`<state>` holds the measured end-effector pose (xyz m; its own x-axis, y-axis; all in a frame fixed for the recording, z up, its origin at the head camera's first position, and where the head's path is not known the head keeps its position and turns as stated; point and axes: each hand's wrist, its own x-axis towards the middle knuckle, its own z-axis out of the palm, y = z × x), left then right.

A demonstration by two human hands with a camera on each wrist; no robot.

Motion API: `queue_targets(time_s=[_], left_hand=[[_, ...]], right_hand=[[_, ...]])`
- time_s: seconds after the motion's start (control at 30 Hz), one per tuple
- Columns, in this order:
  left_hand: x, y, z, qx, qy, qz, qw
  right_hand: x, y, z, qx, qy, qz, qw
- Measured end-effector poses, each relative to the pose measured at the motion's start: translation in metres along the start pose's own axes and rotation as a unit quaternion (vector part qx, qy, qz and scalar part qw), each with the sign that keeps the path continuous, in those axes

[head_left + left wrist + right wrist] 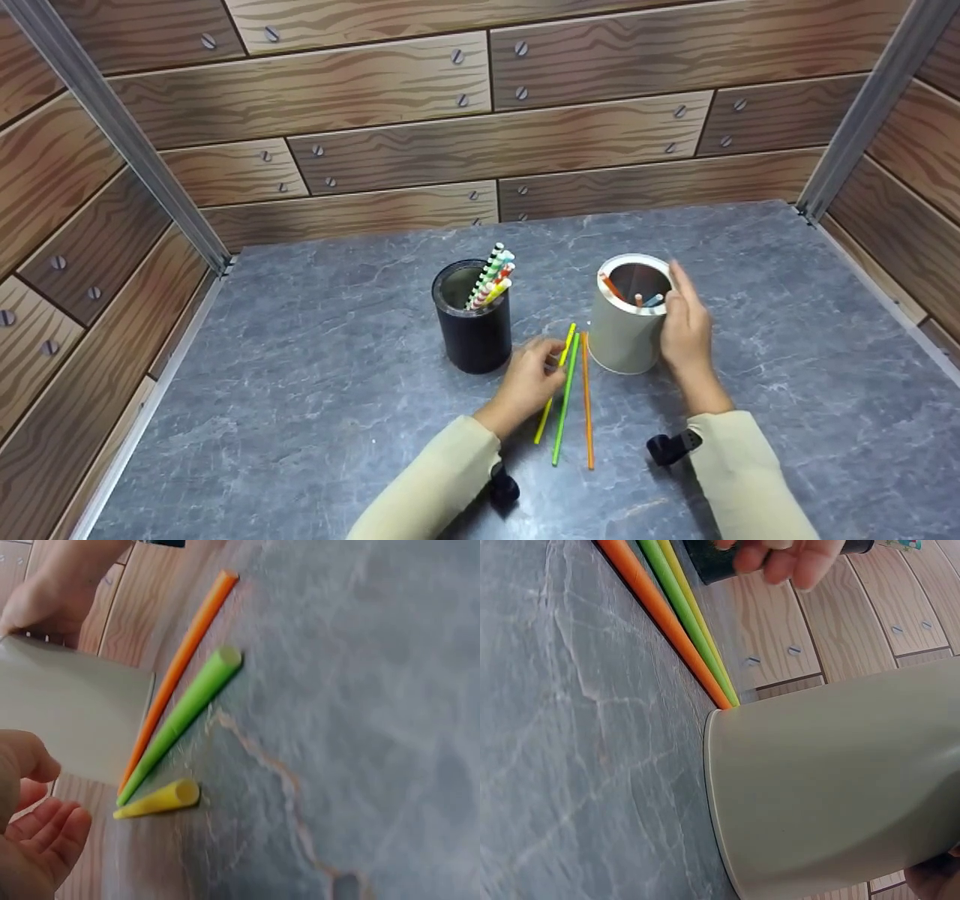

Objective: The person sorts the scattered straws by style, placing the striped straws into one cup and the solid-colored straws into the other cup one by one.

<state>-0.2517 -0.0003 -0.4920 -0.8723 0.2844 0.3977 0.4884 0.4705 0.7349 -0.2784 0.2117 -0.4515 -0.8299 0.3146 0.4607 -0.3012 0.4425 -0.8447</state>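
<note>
My left hand (534, 373) is over the yellow straw (544, 421), its thumb and fingers apart with nothing between them; the left wrist view shows its fingers (64, 840) loosely bent. Alongside lie a green straw (561, 427) and an orange straw (589, 420), their far ends close to the base of a white canister (626, 341). My right hand (688, 337) holds that upright canister by its right side near the rim, thumb in front. Inside it, several straws lean, orange and blue among them. Part of the right hand's grip is hidden behind the canister.
A black canister (478, 337) stands upright just beyond and left of my left hand. Several striped straws (487, 277) and a yellow-marked one lean out of its right side. The grey marbled table (300, 420) is bounded by wood-patterned walls (390, 161) at back and sides.
</note>
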Motion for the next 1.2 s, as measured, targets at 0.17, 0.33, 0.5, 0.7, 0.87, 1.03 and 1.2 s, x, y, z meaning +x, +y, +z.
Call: queue_targets(time_s=[0.17, 0.33, 0.5, 0.7, 0.87, 1.03, 1.2], left_hand=[[0.004, -0.005, 0.0, 0.051, -0.013, -0.013, 0.9985], [0.008, -0.008, 0.002, 0.075, -0.033, -0.038, 0.9959], [0.009, -0.01, 0.004, 0.094, -0.046, -0.045, 0.9934], [0.013, -0.012, 0.006, 0.131, -0.06, -0.054, 0.9881], [0.02, -0.006, 0.001, 0.161, -0.098, -0.095, 0.9774], [0.027, -0.002, -0.004, 0.188, -0.132, -0.134, 0.964], [0.031, -0.001, -0.006, 0.187, -0.149, -0.143, 0.9603]], right_hand=[[0.0, -0.001, -0.001, 0.001, -0.003, 0.0, 1.0], [-0.001, -0.001, -0.001, 0.003, -0.003, 0.004, 1.0], [-0.001, -0.001, 0.0, 0.006, -0.004, 0.006, 1.0], [0.0, 0.001, 0.001, 0.011, 0.0, 0.002, 1.0], [-0.001, 0.0, 0.001, 0.013, 0.002, 0.0, 1.0], [-0.001, 0.0, 0.001, 0.013, 0.001, -0.004, 1.0], [-0.001, 0.0, 0.001, 0.005, 0.001, -0.008, 1.0]])
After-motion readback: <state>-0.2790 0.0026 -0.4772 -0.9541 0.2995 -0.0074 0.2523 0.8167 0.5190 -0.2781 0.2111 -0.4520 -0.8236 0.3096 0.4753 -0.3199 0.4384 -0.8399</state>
